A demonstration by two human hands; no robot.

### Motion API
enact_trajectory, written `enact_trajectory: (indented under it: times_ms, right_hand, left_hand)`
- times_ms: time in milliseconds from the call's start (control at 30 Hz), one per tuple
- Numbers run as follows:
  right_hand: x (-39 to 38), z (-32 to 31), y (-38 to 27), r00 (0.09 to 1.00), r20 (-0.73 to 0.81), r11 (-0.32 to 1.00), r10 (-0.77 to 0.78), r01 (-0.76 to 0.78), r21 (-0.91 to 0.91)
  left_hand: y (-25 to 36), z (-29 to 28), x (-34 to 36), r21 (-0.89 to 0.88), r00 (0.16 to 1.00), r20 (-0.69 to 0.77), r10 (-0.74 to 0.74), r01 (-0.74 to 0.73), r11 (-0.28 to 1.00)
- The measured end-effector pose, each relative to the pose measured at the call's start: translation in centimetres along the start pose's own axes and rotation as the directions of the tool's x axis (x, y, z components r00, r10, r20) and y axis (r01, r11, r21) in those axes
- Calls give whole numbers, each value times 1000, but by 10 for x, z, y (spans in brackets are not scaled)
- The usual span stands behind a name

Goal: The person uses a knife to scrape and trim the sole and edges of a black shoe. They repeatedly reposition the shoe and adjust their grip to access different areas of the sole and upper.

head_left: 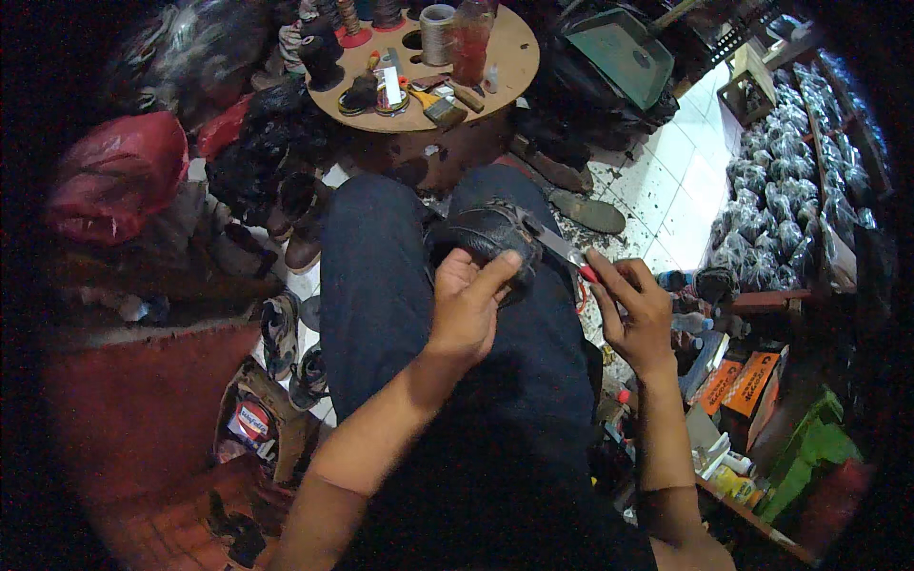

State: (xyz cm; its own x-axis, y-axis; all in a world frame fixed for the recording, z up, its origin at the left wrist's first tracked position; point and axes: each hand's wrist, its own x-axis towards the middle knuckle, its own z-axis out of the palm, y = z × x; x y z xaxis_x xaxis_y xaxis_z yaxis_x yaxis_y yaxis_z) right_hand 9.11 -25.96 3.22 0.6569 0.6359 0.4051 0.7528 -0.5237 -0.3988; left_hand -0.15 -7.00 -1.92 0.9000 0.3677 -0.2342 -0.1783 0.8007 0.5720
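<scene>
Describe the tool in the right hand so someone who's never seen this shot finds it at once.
Start at the person's lap in dark trousers, where the left hand steadies a black leather shoe on the knee. Just right of it, the right hand grips a slim tool with a red handle and a grey metal blade reaching the shoe. It is the only tool in hand; the others lie on the round wooden table.

A cramped shoe-repair workshop, probably: worn shoes point(286, 228) litter the tiled floor point(685, 181), a round wooden table point(509, 48) holds thread spools point(436, 29) and tools, bagged goods point(781, 190) fill shelves.
</scene>
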Motion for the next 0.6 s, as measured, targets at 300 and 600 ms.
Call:
enact_trajectory:
  times_ms: [300, 600]
  right_hand:
    - [19, 15, 28, 921, -83, 884, 381, -337, 323]
    - [-22, 6, -30, 907, 39, 826, 420, -399, 398]
  left_hand:
    - [11, 9, -6, 79, 996, 63, 61, -66, 995]
    - [24, 15, -12, 208, 997, 56, 56, -66, 976]
